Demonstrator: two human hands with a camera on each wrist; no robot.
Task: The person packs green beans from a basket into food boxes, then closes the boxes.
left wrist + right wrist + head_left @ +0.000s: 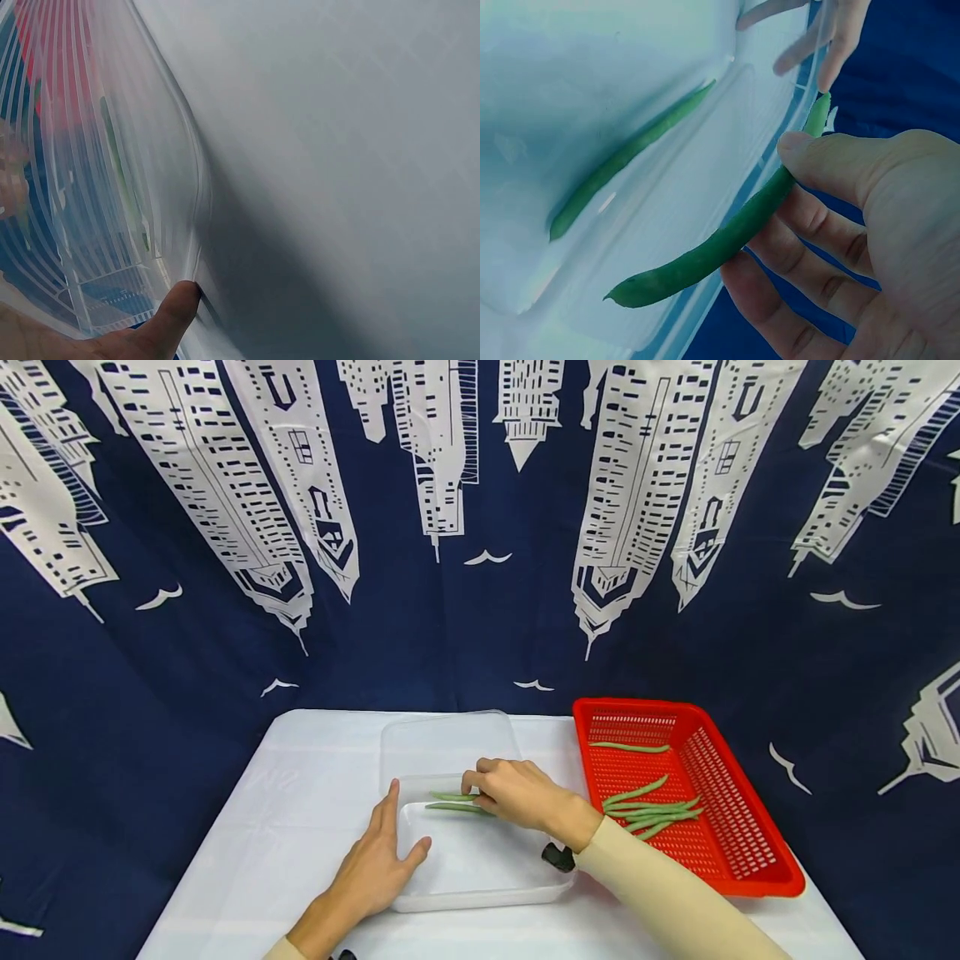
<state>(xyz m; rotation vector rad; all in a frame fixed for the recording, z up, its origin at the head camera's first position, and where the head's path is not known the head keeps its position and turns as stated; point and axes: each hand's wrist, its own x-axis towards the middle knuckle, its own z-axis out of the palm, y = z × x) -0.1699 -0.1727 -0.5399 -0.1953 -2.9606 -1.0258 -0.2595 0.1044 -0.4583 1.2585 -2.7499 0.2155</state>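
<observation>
My right hand (521,795) pinches a green bean (705,262) between thumb and fingers, over the far side of a clear plastic container (480,902). Another green bean (630,157) lies inside, along the container's far wall. With fingers extended, my left hand (375,868) rests at the container's left side; the left wrist view has a fingertip (184,296) touching the rim. In the head view the right fingers hide part of both beans.
A red perforated basket (757,827) stands right of the container, holding several green beans (652,814) and a lone bean (630,747) near its back. Behind the container lies a clear lid (442,743) on the white table (300,802). A dark patterned cloth (450,627) hangs beyond.
</observation>
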